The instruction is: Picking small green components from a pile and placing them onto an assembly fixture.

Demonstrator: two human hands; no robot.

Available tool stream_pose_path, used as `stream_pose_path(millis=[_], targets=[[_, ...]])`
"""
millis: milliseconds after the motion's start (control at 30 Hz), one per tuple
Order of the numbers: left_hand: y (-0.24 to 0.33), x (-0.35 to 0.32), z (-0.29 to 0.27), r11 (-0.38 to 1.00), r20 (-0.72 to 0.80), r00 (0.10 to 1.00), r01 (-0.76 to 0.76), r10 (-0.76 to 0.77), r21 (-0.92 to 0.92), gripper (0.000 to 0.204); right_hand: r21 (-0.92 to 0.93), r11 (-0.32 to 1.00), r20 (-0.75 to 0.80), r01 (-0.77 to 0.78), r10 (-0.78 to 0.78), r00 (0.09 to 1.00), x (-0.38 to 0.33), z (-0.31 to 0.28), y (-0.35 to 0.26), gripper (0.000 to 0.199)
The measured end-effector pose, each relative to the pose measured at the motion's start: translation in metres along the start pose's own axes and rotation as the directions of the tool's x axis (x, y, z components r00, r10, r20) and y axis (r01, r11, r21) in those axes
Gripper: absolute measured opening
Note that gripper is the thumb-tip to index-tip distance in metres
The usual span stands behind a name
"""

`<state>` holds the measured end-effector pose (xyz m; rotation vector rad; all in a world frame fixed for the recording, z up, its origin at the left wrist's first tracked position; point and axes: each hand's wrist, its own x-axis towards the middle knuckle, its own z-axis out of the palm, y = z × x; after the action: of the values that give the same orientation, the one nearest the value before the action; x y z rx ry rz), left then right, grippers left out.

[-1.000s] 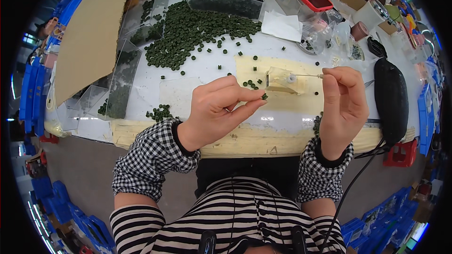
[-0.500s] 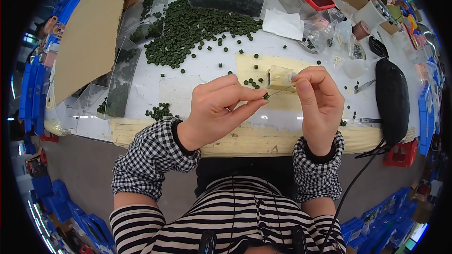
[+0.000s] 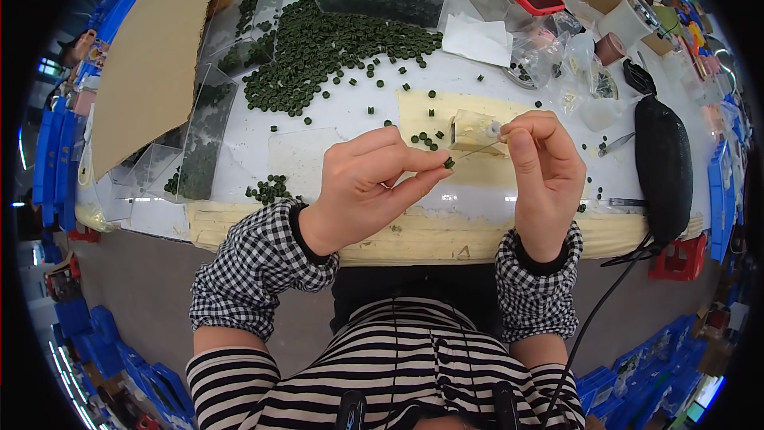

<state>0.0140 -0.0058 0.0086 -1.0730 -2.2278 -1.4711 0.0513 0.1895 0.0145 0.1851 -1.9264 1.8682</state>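
Beads, small dark green discs, lay in a broad heap (image 3: pixel 334 44) at the far side of the white tabletop (image 3: pixel 350 123), within easy reach, with strays scattered toward the near edge. A brown cardboard sheet (image 3: pixel 151 56) leaned at the left; clear trays (image 3: pixel 199 139) of more discs stood beside it, and blue crates ringed the floor. Left hand (image 3: pixel 370 187) was pinched shut on one green bead (image 3: pixel 449 162), presenting it sideways, seemingly for threading. Right hand (image 3: pixel 545 167) was closed on a thin needle (image 3: pixel 477 147) aimed at that bead.
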Motion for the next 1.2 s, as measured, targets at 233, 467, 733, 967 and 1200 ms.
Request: stream_pose_path(millis=[233, 467, 733, 967, 1200], targets=[[0.000, 0.002, -0.001, 1.000, -0.017, 1.000, -0.013, 0.013, -0.017, 0.026, -0.603, 0.768, -0.106, 0.215, -0.344, 0.933, 0.010, -0.017, 0.002, 0.005], [0.002, 0.004, -0.003, 1.000, 0.001, 1.000, 0.024, -0.024, -0.019, 0.023, -0.747, 0.591, 0.124, 0.303, -0.323, 0.938, 0.010, -0.016, 0.008, 0.010], [0.000, 0.001, -0.003, 0.992, 0.003, 0.998, 0.064, -0.064, -0.108, 0.026, -0.662, 0.590, 0.155, 0.462, -0.495, 0.855, 0.001, -0.005, -0.008, 0.026], [0.001, 0.002, -0.003, 0.990, 0.027, 0.998, 0.064, -0.061, -0.127, 0.023, -0.511, 0.647, 0.289, 0.565, -0.490, 0.822, -0.004, 0.010, -0.001, 0.025], [0.002, 0.001, -0.004, 0.990, 0.042, 0.997, 0.072, -0.068, -0.124, 0.022, -0.498, 0.638, 0.326, 0.587, -0.489, 0.809, -0.006, 0.008, 0.004, 0.024]])
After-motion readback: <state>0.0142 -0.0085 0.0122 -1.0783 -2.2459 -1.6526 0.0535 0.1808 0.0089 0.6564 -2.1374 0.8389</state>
